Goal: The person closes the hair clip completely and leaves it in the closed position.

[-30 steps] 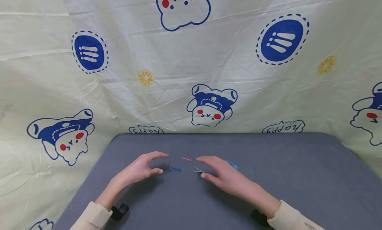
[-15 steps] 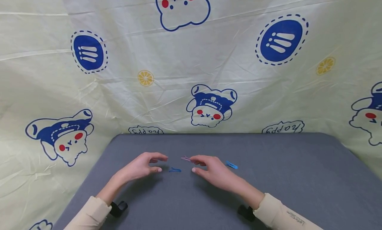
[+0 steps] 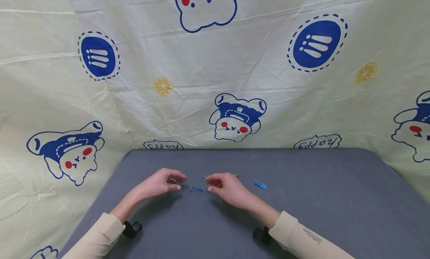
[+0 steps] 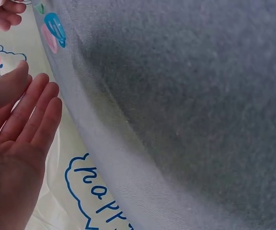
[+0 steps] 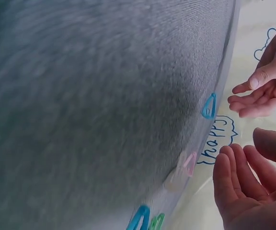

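The person wears a cream top whose left sleeve (image 3: 92,238) and right sleeve (image 3: 322,242) end in thick, loose cuffs, creased along the forearms. Small dark lettering (image 3: 312,236) runs along the right sleeve, starting with what looks like "Let's" and too small to read further. At the near side of each wrist sits a black device, the left one (image 3: 132,229) with a rounded, protruding part, the right one (image 3: 261,235) blockier; the hands are bare.

Head view: right hand (image 3: 228,190) partly hides pink clip (image 3: 205,176) and green clip (image 3: 237,175). Right wrist view: nearer blue clip (image 5: 139,219) cut by bottom edge; pale shape (image 5: 175,178) blurred, possibly another clip.
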A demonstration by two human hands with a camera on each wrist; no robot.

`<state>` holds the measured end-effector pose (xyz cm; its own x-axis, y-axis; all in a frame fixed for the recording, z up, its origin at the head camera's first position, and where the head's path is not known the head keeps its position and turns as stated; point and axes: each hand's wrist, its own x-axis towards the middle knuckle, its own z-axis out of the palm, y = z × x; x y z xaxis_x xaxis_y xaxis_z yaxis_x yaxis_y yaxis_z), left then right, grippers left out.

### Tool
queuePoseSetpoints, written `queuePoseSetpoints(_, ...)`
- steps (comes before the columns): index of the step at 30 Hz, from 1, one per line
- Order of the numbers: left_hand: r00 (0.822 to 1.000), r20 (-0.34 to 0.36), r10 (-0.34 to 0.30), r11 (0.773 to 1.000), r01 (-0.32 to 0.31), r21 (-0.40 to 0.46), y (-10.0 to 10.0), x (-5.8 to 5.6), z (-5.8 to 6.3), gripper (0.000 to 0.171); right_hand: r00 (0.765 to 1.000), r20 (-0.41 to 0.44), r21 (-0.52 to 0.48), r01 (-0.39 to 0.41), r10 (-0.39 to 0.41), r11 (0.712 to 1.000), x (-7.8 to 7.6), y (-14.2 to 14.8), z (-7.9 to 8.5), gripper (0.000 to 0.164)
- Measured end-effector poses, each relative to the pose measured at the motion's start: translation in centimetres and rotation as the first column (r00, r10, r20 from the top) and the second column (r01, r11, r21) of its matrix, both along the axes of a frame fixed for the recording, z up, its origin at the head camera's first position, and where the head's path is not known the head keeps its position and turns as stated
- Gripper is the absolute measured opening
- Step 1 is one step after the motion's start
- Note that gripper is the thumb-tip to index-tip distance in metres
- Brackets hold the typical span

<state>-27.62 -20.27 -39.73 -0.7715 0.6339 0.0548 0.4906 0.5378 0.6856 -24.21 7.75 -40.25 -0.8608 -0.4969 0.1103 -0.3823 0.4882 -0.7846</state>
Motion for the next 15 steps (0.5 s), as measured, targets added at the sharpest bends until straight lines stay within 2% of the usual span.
queuePoseSetpoints(9,0.999,0.053,-0.013,1.000,0.014,-0.004,-0.2,-0.6,-0.5,0.026,1.000,0.009,0.033,0.002,-0.002,0.999,-0.6,-1.5,-0.5,0.027)
queuePoseSetpoints(15,0.996,0.089,-0.028,0.999,0.024,0.040,-0.3,-1.0,-0.7,0.025,1.000,0.000,0.043,0.002,-0.002,0.999,-0.9,-2.2,-1.0,0.025)
